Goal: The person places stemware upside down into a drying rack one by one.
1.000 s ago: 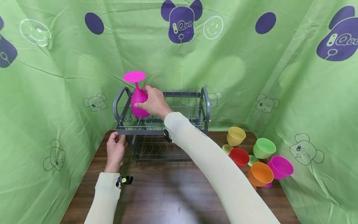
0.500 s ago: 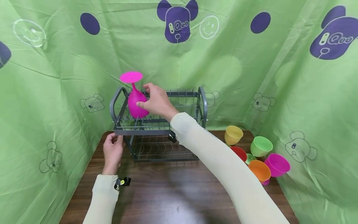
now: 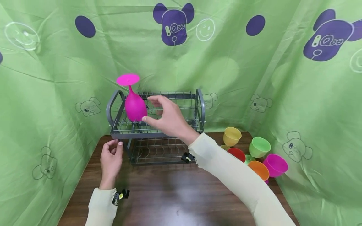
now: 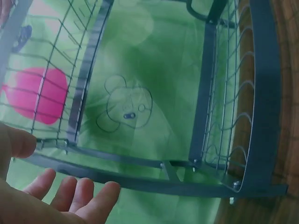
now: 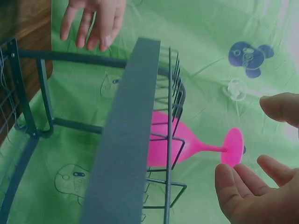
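Note:
A bright pink plastic goblet stands upside down at the left end of the dish rack's upper tier, its round foot on top. To its right, my right hand is held with thumb and fingers spread apart, nothing between them. In the right wrist view a gap shows between that hand and the goblet's stem. By the rack's left front corner, my left hand has loosely bent fingers and holds nothing. The left wrist view shows its fingertips close to the rack's side rail; contact is unclear.
On the right of the wooden table several goblets stand upright: yellow, green, red, orange and pink. Green printed cloth hangs around the back and sides. The rack has a lower wire tier.
My right hand has let go of the pink goblet and drawn back to the right and down. My left hand has come slightly down from the rack's corner. The goblet stays in the rack.

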### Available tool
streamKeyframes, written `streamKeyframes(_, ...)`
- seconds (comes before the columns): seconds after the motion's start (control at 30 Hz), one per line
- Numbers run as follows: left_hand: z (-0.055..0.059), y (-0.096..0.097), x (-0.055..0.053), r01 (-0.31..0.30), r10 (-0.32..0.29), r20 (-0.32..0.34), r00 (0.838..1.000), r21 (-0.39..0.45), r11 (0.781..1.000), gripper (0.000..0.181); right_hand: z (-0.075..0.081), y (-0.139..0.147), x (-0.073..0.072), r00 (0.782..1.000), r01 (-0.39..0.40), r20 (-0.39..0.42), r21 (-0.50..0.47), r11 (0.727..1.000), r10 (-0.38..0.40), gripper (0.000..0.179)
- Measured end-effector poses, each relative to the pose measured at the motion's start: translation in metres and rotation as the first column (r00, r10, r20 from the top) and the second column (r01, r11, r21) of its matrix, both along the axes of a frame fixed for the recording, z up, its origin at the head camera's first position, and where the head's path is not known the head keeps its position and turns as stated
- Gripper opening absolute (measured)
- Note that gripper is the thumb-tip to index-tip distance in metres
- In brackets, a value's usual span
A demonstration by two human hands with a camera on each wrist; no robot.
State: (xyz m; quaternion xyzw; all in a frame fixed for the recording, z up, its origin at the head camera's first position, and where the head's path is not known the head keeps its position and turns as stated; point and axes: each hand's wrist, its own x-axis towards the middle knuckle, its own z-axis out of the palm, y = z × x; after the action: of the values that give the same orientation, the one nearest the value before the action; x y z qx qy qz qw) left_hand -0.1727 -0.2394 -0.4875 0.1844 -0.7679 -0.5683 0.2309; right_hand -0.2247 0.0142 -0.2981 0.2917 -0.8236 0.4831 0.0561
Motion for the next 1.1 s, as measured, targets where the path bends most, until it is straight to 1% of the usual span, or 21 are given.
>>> streamKeyframes(0.1, 0.001, 0.008, 0.010, 0.027, -0.028, -0.005, 1.000, -0.044, 0.999, 0.045, -0.006, 0.011, 0.011, 1.000, -0.024, 0.009, -0.022, 0.999, 0.024, 0.068)
streamKeyframes(0.23, 0.004, 0.022, 0.021, 0.071, -0.072, -0.015, 0.997, -0.063, 0.995, 0.045, -0.016, 0.029, 0.024, 0.999, -0.032, 0.029, -0.089, 0.996, 0.034, 0.067)
streamKeyframes(0.4, 0.010, 0.038, 0.036, 0.142, -0.142, 0.002, 0.990, -0.092, 0.986, 0.048, -0.033, 0.052, 0.038, 0.999, -0.006, 0.037, -0.159, 0.987, 0.012, 0.065)
streamKeyframes(0.57, 0.015, 0.053, 0.051, 0.209, -0.208, 0.011, 0.978, -0.071, 0.975, 0.046, -0.054, 0.074, 0.057, 0.999, 0.022, 0.038, -0.199, 0.980, -0.014, 0.065)
streamKeyframes(0.73, 0.013, 0.068, 0.061, 0.278, -0.278, 0.001, 0.961, -0.038, 0.960, 0.042, -0.075, 0.095, 0.076, 0.995, 0.083, 0.078, -0.268, 0.960, -0.064, 0.063)
streamKeyframes(0.9, 0.009, 0.081, 0.069, 0.336, -0.335, 0.009, 0.942, 0.000, 0.942, 0.039, -0.097, 0.115, 0.090, 0.985, 0.152, 0.131, -0.327, 0.933, -0.115, 0.060)
streamKeyframes(1.1, 0.006, 0.087, 0.075, 0.366, -0.366, -0.001, 0.931, 0.011, 0.931, 0.036, -0.118, 0.135, 0.101, 0.970, 0.232, 0.152, -0.352, 0.907, -0.189, 0.058)
